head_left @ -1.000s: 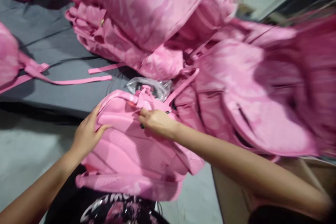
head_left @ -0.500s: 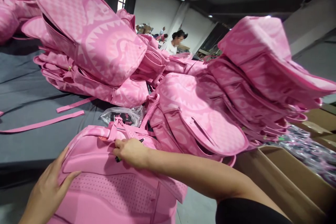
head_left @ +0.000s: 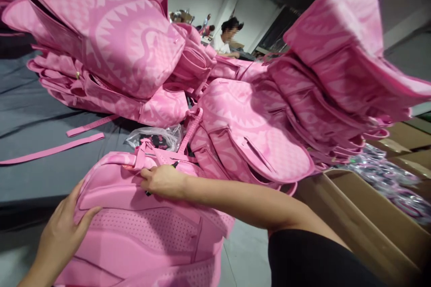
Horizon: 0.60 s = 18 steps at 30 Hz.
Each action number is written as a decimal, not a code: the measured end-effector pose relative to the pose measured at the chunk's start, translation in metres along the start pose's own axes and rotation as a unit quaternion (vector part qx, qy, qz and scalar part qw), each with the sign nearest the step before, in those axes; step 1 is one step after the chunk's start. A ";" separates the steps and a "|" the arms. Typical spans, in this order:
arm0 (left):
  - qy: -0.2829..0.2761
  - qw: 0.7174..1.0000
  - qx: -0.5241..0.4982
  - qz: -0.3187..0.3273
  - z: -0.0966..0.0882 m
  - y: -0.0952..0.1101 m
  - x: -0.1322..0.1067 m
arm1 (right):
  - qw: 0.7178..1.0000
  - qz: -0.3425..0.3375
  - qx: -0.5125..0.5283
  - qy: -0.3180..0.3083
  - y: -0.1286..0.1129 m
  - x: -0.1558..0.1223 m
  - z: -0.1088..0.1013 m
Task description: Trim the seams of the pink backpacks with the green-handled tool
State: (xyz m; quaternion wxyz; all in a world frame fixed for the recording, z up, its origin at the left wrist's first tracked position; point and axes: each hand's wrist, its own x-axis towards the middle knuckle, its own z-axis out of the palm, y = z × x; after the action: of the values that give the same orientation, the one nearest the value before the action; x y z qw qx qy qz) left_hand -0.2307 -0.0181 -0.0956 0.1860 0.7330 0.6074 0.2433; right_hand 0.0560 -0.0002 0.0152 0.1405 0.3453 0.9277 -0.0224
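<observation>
A pink backpack (head_left: pixel 141 228) lies back-side up in front of me, its perforated padded panel facing the camera. My left hand (head_left: pixel 63 231) grips its left edge, thumb on top and fingers curled under. My right hand (head_left: pixel 161 180) rests near the top of the backpack by the carry handle, fingers closed around a small dark object that I cannot identify. A clear plastic bag (head_left: pixel 155 136) with something dark inside lies just beyond the backpack's top.
Stacks of pink patterned backpacks (head_left: pixel 111 40) fill the dark grey table (head_left: pixel 33 112), with another leaning pile (head_left: pixel 330 80) at right. Loose pink straps (head_left: pixel 54 150) lie on the table. Cardboard boxes (head_left: pixel 363 215) with packaged items stand at right. A person (head_left: pixel 227 40) works far behind.
The camera has tilted up from the table toward the room. The backpack now sits nearer and lower in view. Both hands keep their hold in the same places.
</observation>
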 end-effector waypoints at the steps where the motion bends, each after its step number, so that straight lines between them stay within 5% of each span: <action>1: -0.004 1.000 -0.012 -0.004 0.000 0.000 0.001 | 1.000 0.012 0.009 0.011 -0.003 0.001 -0.001; 5: -0.021 0.996 -0.055 -0.069 -0.005 0.003 0.010 | 0.987 0.099 0.081 0.100 -0.011 -0.012 -0.017; 8: -0.041 0.991 -0.066 -0.107 -0.013 0.007 0.017 | 0.943 0.245 0.146 0.170 -0.001 -0.054 -0.023; 11: -0.090 0.988 -0.056 -0.110 -0.018 0.009 0.021 | 0.886 0.400 0.219 0.087 0.011 -0.107 -0.004; 13: -0.108 0.988 -0.049 -0.102 -0.020 0.010 0.019 | 0.860 0.424 0.282 0.009 0.010 -0.134 0.018; 16: -0.087 0.991 -0.054 -0.083 -0.029 0.012 0.007 | 0.843 0.442 0.305 0.037 -0.009 -0.158 0.036; 18: -0.045 0.993 -0.078 -0.073 -0.048 0.017 -0.001 | 0.834 0.453 0.301 0.090 -0.027 -0.175 0.024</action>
State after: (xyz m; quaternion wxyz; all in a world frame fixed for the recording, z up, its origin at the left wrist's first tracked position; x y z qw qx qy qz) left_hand -0.2457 -0.0233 -0.0472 0.2869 0.6802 0.6294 0.2427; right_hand 0.1702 -0.1352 0.0392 -0.0598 0.7527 0.6233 -0.2032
